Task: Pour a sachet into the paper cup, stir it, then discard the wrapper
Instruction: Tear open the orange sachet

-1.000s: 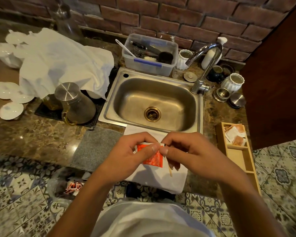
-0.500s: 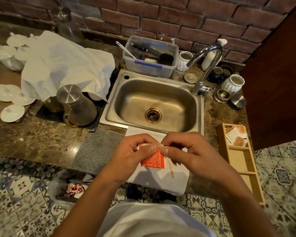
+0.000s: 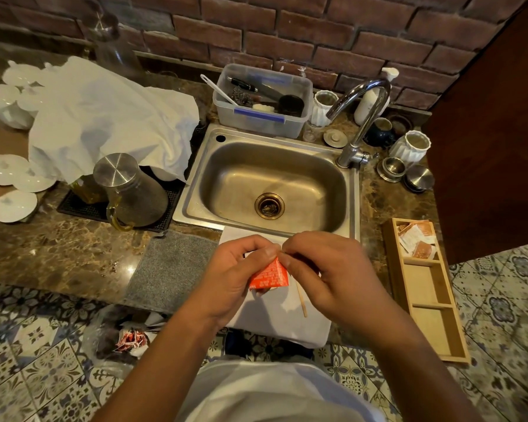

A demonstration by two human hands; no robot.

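An orange-red sachet [image 3: 270, 275] hangs between both hands above a white cloth [image 3: 282, 322] at the counter's front edge. My left hand [image 3: 230, 277] pinches its top with thumb and forefinger. My right hand [image 3: 326, 275] pinches the same top edge from the right. The sachet is tilted, its top corner drawn to a point between the fingertips. A thin wooden stir stick [image 3: 301, 300] lies on the cloth below my right hand. The paper cup is hidden behind my hands.
A steel sink [image 3: 272, 184] with a tap [image 3: 360, 117] lies just beyond. A wooden tray [image 3: 424, 293] with more sachets stands at the right. A grey mat [image 3: 171, 266] and a steel jug [image 3: 131, 190] are left. A bag of wrappers [image 3: 128, 339] sits on the floor.
The sachet has gone from flat and level to tilted, its top corner pulled up between the fingertips. Both hands stay close together over the cloth.
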